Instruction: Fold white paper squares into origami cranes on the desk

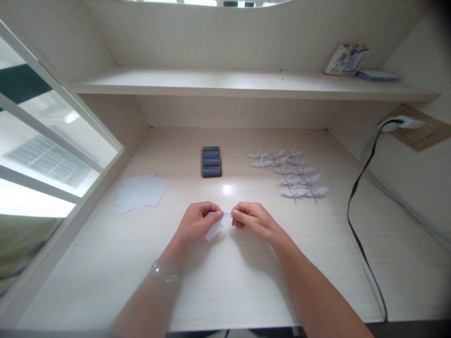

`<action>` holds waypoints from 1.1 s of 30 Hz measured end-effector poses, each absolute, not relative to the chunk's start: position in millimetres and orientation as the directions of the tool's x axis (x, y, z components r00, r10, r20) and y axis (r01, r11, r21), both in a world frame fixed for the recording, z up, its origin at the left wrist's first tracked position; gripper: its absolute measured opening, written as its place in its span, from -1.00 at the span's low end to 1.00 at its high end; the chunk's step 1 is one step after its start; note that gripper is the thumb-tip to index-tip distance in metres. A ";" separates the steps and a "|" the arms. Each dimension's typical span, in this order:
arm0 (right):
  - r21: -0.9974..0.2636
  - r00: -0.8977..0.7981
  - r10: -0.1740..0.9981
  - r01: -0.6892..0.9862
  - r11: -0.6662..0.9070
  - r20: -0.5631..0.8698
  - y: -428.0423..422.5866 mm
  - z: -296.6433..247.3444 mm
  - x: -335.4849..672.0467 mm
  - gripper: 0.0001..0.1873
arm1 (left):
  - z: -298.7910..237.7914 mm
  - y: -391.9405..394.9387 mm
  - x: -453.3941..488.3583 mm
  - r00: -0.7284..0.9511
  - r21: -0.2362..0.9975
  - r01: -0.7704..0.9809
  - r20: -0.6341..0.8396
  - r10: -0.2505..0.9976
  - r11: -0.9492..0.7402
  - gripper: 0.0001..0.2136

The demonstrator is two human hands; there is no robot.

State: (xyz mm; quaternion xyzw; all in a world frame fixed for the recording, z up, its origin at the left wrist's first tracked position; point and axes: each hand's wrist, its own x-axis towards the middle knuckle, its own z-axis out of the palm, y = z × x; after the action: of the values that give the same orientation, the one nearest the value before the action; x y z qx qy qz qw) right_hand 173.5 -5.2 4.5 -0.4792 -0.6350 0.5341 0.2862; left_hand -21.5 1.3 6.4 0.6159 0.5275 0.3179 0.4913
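Observation:
Both hands meet over the middle of the pale wooden desk [225,286]. My left hand [197,221] is closed in a pinch on the left end of a small folded white paper piece [215,227]. My right hand [251,218] pinches the same piece at its right end. The paper is partly hidden by my fingers, with one pointed flap hanging down toward me. A beaded bracelet [165,273] sits on my left wrist.
Several finished white paper cranes [292,172] lie in rows at the right back. A loose stack of white paper sheets [142,192] lies at the left. A dark phone [211,161] lies behind my hands. A black cable [359,225] runs from a wall socket [405,124] across the desk's right side. A shelf [211,82] above holds a packet [346,59].

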 end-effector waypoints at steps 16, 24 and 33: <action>-0.944 -0.264 0.957 0.329 -0.025 -0.117 0.6 1.4 174.1 -0.76 | 6.8 0.4 -19.6 0.211 0.947 0.315 -0.129 0.969 0.057 -0.81; -0.928 -0.309 0.949 0.367 0.055 -0.066 -1.8 2.7 174.7 -0.82 | 5.0 0.5 -20.2 0.214 0.946 0.318 -0.127 0.968 0.054 -0.81; -0.884 -0.362 0.932 0.445 0.142 -0.032 -3.9 9.1 172.2 -0.84 | 5.3 -1.2 -17.5 0.246 0.920 0.391 -0.096 0.964 -0.009 -0.81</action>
State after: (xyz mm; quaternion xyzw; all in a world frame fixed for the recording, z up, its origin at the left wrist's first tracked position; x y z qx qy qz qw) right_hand 172.2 -3.9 9.1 -0.4904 -0.7018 0.4340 0.2805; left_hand -17.5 -1.2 5.3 0.6392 0.5303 0.3094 0.4632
